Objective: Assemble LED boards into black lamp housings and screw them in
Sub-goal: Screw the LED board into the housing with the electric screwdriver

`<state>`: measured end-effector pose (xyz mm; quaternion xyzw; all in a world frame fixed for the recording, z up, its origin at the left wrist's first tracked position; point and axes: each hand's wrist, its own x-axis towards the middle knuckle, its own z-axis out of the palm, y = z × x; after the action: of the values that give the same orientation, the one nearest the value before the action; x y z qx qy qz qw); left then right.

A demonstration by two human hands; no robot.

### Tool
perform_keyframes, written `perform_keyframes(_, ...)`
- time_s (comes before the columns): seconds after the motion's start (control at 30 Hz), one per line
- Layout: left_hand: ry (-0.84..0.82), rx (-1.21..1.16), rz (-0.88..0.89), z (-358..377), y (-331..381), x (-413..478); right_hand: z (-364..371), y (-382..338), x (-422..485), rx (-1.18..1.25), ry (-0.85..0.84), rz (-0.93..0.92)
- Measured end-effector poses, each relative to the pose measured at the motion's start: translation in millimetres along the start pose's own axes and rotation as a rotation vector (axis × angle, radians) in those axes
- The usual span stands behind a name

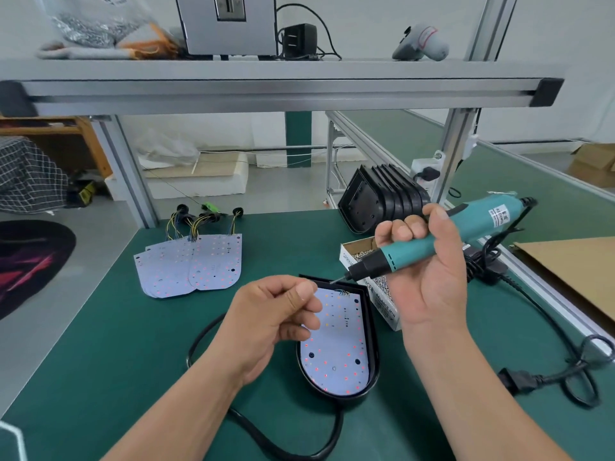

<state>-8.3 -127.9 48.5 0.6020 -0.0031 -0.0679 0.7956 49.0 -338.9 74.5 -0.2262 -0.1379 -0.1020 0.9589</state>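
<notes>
Bench: a green-topped workbench (133,344) under an aluminium shelf; everything for the job sits on it.
Housing in work: one black lamp housing (375,357) lies flat near the front edge, about mid-bench, open side up, its black cable (340,424) trailing off toward the front.
Board in it: an LED board (336,347) is seated inside that housing, wires at its far end. The round holes I can see in the board look dark and unfilled, so I judge no screw is in there yet; the holes under the left hand are hidden.
Right hand: the right hand (429,271) is wrapped firmly round the teal electric screwdriver (409,251), raised off the bench, bit tilted down-left and poised just above the housing's far end.
Left hand: the left hand (276,314) hovers over the housing's left side, fingers curled in, thumb pressed to forefinger like a pinch. Whether a screw is in there I cannot tell.
Screw supply: an open screw box (384,299) stands just beside the housing, on its right.
Boards waiting: a fanned pile of spare LED boards (199,264) with wire tails lies toward the far left of the bench.
Housings waiting: a stack of empty housings (386,194) rests on edge at the far edge, right of middle.
Progress: early, by my reckoning. This unit has its board placed and screwing is about to start; several boards and housings remain untouched, and no finished lamp is in sight.
</notes>
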Motion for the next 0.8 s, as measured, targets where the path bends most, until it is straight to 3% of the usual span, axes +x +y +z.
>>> perform_keyframes(0.2,-0.093,-0.019,-0.008,0.3,2.4,-2.7,6.6,-3.7,-5.1,0.016,-0.031,-0.001)
perform_keyframes(0.8,-0.124,0.006,-0.024,3.1,4.9,-6.0,8.1,6.1,-11.8,-0.043,-0.050,0.047)
